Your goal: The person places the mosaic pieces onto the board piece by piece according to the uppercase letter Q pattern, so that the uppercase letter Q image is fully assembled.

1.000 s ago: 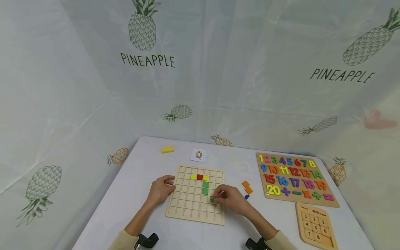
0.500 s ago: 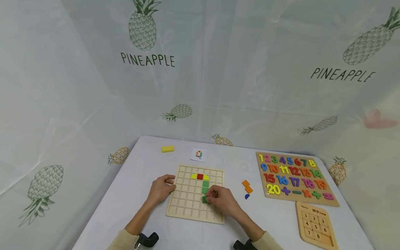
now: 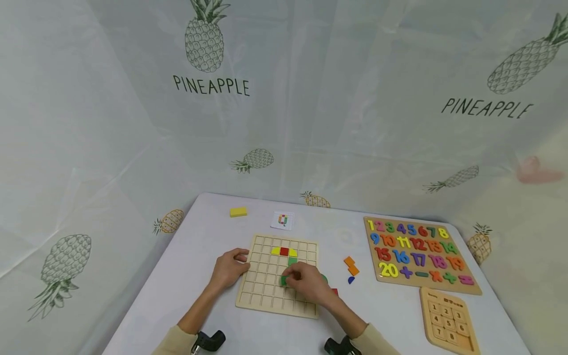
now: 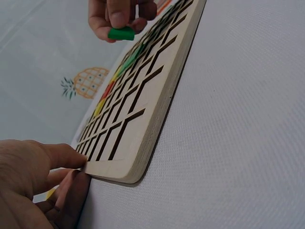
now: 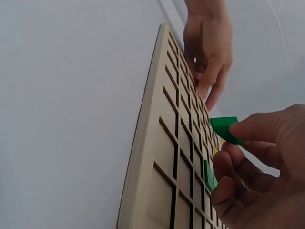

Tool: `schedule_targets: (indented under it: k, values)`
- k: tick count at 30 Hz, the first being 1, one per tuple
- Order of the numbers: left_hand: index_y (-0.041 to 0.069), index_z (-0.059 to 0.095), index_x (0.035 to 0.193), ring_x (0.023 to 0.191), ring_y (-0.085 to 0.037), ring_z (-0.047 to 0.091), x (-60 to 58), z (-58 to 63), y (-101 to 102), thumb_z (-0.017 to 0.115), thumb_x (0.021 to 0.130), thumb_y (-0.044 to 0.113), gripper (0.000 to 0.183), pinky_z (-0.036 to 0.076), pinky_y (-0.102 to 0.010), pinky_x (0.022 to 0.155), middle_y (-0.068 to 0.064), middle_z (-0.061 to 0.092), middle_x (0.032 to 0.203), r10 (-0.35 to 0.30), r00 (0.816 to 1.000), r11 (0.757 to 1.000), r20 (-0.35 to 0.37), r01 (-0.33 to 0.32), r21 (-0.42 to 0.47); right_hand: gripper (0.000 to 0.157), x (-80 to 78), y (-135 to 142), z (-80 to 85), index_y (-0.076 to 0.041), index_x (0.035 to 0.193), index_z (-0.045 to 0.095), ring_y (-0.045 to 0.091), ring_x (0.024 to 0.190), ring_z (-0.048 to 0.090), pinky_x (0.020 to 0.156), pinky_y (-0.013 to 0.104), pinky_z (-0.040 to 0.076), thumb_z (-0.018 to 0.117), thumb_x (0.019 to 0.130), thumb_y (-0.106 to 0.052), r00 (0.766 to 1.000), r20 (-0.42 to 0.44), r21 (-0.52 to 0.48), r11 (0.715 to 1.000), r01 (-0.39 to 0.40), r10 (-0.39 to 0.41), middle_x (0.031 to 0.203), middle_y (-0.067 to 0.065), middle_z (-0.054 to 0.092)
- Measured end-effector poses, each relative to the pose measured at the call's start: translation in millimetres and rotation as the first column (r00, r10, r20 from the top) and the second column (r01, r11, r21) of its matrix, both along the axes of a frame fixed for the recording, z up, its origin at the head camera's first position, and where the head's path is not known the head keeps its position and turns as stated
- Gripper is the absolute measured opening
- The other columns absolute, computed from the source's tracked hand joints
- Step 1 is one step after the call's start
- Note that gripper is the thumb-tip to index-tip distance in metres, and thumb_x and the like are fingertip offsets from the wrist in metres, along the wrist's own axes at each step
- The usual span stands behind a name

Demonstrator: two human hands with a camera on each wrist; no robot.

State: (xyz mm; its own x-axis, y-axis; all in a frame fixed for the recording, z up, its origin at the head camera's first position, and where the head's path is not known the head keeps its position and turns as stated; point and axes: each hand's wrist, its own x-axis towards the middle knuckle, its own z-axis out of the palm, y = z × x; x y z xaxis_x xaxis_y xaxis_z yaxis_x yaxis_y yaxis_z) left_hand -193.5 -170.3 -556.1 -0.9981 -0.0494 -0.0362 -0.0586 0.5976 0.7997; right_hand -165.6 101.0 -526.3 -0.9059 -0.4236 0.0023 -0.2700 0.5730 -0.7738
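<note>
Here's the right hand (image 3: pixel 306 283), thumb and fingers pinching a curved-edged green block (image 5: pixel 224 128) just above the wooden grid board (image 3: pixel 268 296); the fingertips mask part of its outline. That hand also blocks several cells from the head view. Showing beyond it on the board: two yellow pieces (image 3: pixel 275 250) flanking a red square (image 3: pixel 284 251), with a green square (image 3: pixel 292 261) just below the right-hand yellow. Over at the left edge, the left hand (image 3: pixel 228 268) touches the rim; its lower fingers are shadowed, so gripping or merely pressing, can't tell. Behind the right wrist peek slivers of a green piece (image 3: pixel 325 278) and a red piece (image 3: pixel 335 292), shapes unclear. The card's (image 3: pixel 282 220) coloured figure is tiny.
</note>
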Motion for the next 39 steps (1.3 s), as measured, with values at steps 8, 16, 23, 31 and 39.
schedule_targets:
  k: [8, 16, 23, 31, 39]
  values:
    - [0.010, 0.073, 0.118, 0.080, -0.011, 0.066, -0.2, -1.1, 2, 0.077, 0.081, 0.013, 0.038, 0.052, -0.033, 0.073, 0.002, 0.072, 0.092, -0.001, 1.000, 1.000, -0.003, 0.001, 0.009, 0.021, -6.8, 14, -1.2, -0.013, 0.112, 0.071, 0.006, 0.065, 0.049, 0.058, 0.023, 0.041, 0.059, 0.095, -0.007, 0.999, -0.032, 0.016, 1.000, 0.025, -0.024, 0.077, -0.007, 0.058]
    - [0.011, 0.073, 0.118, 0.079, -0.009, 0.065, -0.8, -3.6, -1, 0.077, 0.081, 0.012, 0.037, 0.051, -0.032, 0.073, 0.003, 0.071, 0.091, 0.003, 1.000, 1.000, -0.004, -0.003, 0.009, 0.011, -30.5, 60, 0.5, -0.012, 0.102, 0.070, 0.012, 0.062, 0.051, 0.052, 0.027, 0.040, 0.064, 0.092, -0.011, 0.943, -0.032, 0.121, 0.936, 0.332, -0.331, 0.078, -0.003, 0.061]
    - [0.011, 0.073, 0.117, 0.078, -0.009, 0.065, -0.7, -3.4, -1, 0.077, 0.081, 0.013, 0.037, 0.051, -0.033, 0.074, 0.004, 0.071, 0.090, 0.003, 1.000, 1.000, -0.004, -0.002, 0.007, 0.005, -37.6, 85, -9.0, -0.012, 0.089, 0.075, 0.016, 0.076, 0.053, 0.067, 0.033, 0.047, 0.075, 0.089, -0.016, 0.923, -0.096, 0.285, 0.878, 0.384, -0.372, 0.081, -0.002, 0.062]
    - [0.010, 0.073, 0.118, 0.076, -0.008, 0.064, -0.9, -4.2, -2, 0.077, 0.081, 0.013, 0.038, 0.051, -0.032, 0.072, 0.003, 0.071, 0.091, -0.002, 1.000, 1.000, -0.003, 0.002, 0.004, 0.023, -37.6, 110, -9.4, -0.001, 0.110, 0.073, 0.031, 0.089, 0.059, 0.078, 0.047, 0.053, 0.071, 0.089, -0.010, 0.862, -0.255, 0.345, 0.791, 0.505, -0.438, 0.101, 0.018, 0.064]
    - [0.010, 0.072, 0.118, 0.077, -0.008, 0.065, -1.0, -4.1, -3, 0.077, 0.081, 0.013, 0.038, 0.051, -0.032, 0.072, 0.003, 0.071, 0.091, -0.006, 1.000, 1.000, -0.005, 0.006, 0.011, 0.019, -45.6, 129, -8.7, 0.002, 0.104, 0.072, 0.024, 0.078, 0.053, 0.064, 0.034, 0.049, 0.072, 0.090, -0.011, 0.854, -0.158, 0.365, 0.774, 0.517, -0.496, 0.090, 0.012, 0.062]
